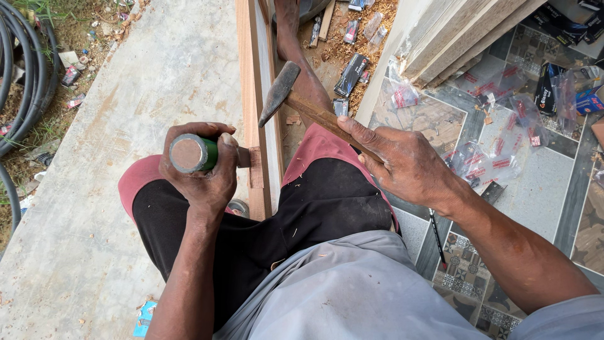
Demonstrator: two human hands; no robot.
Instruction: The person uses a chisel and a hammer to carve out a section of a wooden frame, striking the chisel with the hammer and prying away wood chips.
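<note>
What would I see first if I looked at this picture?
First, the two hands in the middle. The left hand holds a green-handled chisel against a long wooden frame, while the right hand lifts a hammer above it. Wood shavings lie scattered further up.

Black hoses (25,69) coil far left on grass w/ litter. Concrete slab (126,82) runs left. Wood shavings (371,38) + small black packets (351,74) lie far centre. Clear plastic bags (497,157) are scattered on patterned tile floor (553,189) at right. Stacked boards (465,31) far right. Pencil (437,236) on tiles, near right.
</note>
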